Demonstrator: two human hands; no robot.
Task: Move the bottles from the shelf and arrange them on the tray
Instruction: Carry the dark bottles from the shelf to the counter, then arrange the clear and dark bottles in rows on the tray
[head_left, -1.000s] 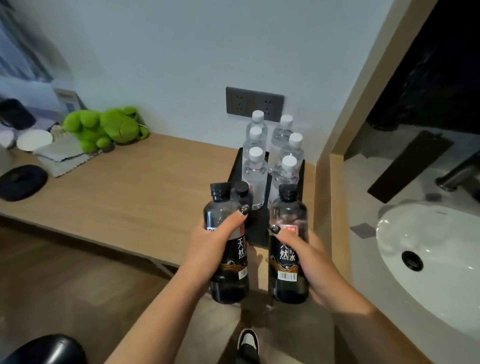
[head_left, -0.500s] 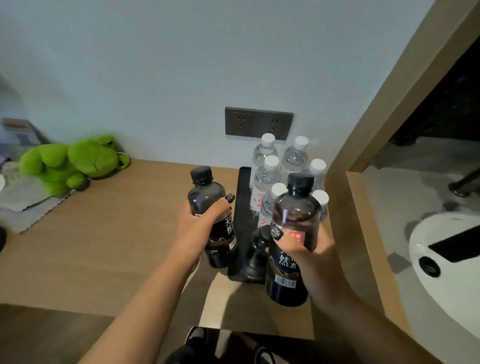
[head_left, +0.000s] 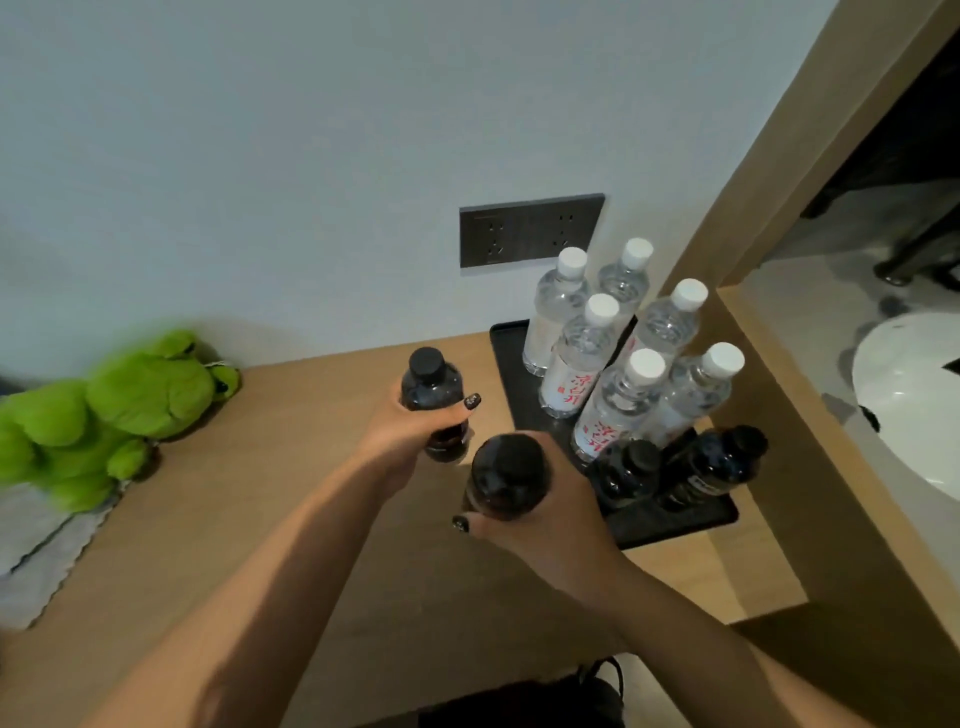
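Left hand (head_left: 410, 434): I have it wrapped around a dark bottle (head_left: 434, 400), thumb across the front with a dark patterned nail showing; the bottle is upright with its black cap on top, held over the wooden counter (head_left: 270, 509) just left of the tray.

Right hand (head_left: 550, 514): I see it clasped around a second dark bottle (head_left: 506, 475) from the right side and beneath; I look almost straight down on this bottle's top, so its cap end faces me. It sits at the near-left corner of the tray, and I cannot tell whether its base touches anything.

Black tray (head_left: 675, 525): rectangular, lying on the counter against the wall, close to the wooden partition (head_left: 810, 415) on its right.

Clear water bottles (head_left: 582, 353): six of them with white caps, standing in two rows on the far part of the tray, some with red lettering on the labels.

Dark bottles already on the tray (head_left: 623, 473): two with black caps at the near end, one by my right hand and one (head_left: 719, 462) at the right edge, just in front of the clear ones.

Wall socket panel (head_left: 530, 228): dark grey, above the tray.

Green plush toy (head_left: 119, 410): on the counter, well to the left, resting partly on a pale cloth (head_left: 36, 561).

White basin (head_left: 909, 400): beyond the partition on the right.
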